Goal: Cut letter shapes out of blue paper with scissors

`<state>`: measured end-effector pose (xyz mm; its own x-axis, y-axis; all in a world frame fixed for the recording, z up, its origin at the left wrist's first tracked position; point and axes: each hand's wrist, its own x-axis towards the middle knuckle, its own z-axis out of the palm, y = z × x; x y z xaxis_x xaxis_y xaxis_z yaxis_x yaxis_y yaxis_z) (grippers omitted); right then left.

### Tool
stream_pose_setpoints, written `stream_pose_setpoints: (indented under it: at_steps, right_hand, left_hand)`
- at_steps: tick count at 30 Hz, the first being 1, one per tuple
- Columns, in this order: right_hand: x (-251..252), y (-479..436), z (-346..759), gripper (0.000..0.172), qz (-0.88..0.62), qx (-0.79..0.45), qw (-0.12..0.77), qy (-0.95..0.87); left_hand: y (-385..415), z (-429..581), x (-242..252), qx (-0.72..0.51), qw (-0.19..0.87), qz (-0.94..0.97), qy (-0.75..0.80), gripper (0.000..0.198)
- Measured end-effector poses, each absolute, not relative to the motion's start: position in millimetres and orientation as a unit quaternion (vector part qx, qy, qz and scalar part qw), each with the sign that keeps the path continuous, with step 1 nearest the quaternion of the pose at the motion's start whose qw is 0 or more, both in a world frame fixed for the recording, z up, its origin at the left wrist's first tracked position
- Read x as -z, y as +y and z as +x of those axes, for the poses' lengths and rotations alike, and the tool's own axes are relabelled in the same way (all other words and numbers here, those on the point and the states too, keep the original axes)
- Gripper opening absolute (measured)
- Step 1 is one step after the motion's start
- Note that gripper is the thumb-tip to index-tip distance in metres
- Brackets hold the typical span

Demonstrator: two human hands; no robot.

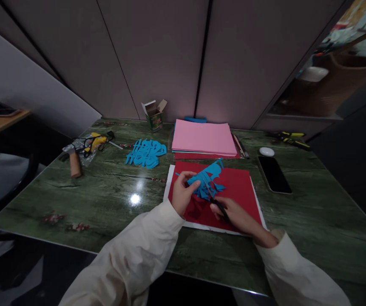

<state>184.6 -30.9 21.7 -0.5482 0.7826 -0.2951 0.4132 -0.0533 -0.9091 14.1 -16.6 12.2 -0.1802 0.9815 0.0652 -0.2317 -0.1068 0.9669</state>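
Observation:
Pinched in my left hand [184,191] is a piece of blue paper [213,171], partly cut, with ragged strips at its far end. My right hand [230,211] grips black-handled scissors [218,206], whose blades reach up to the paper. Below both hands lies a red sheet [238,187] on a white one, with blue scraps about the paper; which scraps are loose I cannot tell. Left of the red sheet, a pile of blue cut-out letters [146,153] rests on the green marbled table [106,204].
Behind the red sheet stands a stack of pink paper [203,136], pencils beside it. A small open box [154,117] is at the back. On the left are a wooden-handled tool [75,165] and a yellow corded tool [96,140]; on the right, a phone [274,174], a white case [267,151] and pliers [294,140].

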Motion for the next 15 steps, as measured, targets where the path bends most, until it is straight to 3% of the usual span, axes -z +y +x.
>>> stream_pose_setpoints:
  at_steps: [15]
  right_hand:
    - [-17.3,-30.6,184.9,0.036,-0.45,-0.551,0.168,-0.682]
  left_hand:
    - [-16.5,15.0,-11.2,-0.612,0.507,0.402,0.455,0.026]
